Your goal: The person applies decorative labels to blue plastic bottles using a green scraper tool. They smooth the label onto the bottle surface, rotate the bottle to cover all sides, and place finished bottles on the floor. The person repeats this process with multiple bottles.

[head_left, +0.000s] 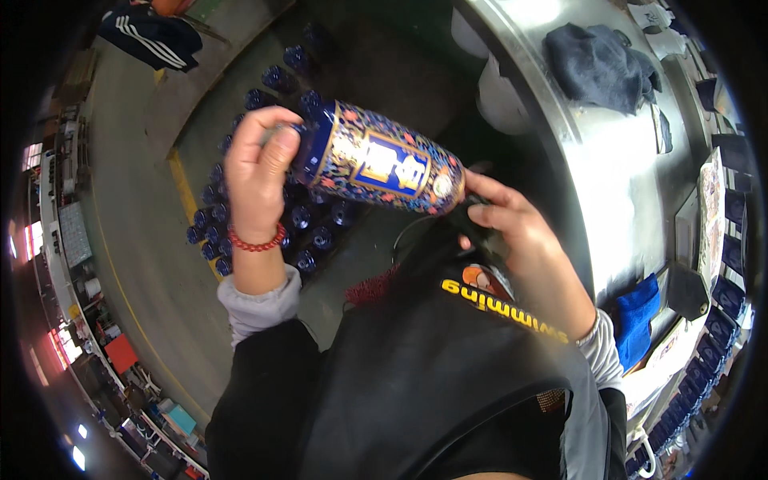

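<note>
A dark blue bottle (392,164) with a colourful floral pattern, gold bands and a framed blue label is held nearly level in front of me, its neck to the left and slightly higher. My left hand (260,168), with a red braided bracelet on the wrist, is closed around the neck end. At the base end, my right hand (512,220) pinches the bottle between thumb and fingers. The very top of the neck is hidden behind my left fingers. I wear a black apron (384,360) with yellow lettering.
Several blue bottles (300,216) stand in rows on the floor beyond my left hand. At right runs a shiny metal table (608,184) with a dark grey cloth (596,64) and a blue cloth (638,316). White buckets (502,96) stand by its edge. Blue items line the far right.
</note>
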Motion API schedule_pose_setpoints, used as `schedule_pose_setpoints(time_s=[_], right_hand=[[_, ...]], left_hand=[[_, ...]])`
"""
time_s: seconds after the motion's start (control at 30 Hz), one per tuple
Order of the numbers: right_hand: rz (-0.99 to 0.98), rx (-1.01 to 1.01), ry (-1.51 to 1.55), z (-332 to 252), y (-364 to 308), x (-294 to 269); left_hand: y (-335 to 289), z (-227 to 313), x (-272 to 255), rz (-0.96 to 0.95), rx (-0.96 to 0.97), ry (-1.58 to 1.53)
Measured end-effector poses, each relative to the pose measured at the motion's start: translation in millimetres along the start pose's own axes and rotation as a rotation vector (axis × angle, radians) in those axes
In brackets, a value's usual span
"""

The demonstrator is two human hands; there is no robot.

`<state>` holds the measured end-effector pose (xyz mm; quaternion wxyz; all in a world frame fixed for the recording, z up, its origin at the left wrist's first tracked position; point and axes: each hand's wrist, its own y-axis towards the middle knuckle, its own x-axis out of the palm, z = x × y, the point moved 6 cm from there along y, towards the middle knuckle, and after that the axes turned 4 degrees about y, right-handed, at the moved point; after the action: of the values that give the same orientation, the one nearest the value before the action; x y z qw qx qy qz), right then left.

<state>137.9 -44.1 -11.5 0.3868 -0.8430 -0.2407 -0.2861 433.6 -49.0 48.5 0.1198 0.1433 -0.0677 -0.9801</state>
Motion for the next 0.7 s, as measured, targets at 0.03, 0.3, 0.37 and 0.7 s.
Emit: schedule_pose_setpoints(time_s=[0.03, 0.3, 0.37, 0.7], right_hand=[[0.042, -0.032, -0.119, -2.3, 6.7, -0.6], [0.173, -0.931, -1.58, -84.9, -19.9, 50.9], [0.396, -1.022, -1.951, -100.5, -27.3, 52.5], [0.716, -0.903, -2.329, -105.1, 12.7, 2.0]], left_hand=[[-1.0, 5.1, -7.2, 0.028, 0.025, 0.001], [-0.6, -35.4, -75.2, 0.213, 0.123, 0.753], [6.6, -71.4, -85.0, 0.204, 0.222, 0.969], [24.1, -294.1, -91.0, 0.083, -0.155, 1.166]])
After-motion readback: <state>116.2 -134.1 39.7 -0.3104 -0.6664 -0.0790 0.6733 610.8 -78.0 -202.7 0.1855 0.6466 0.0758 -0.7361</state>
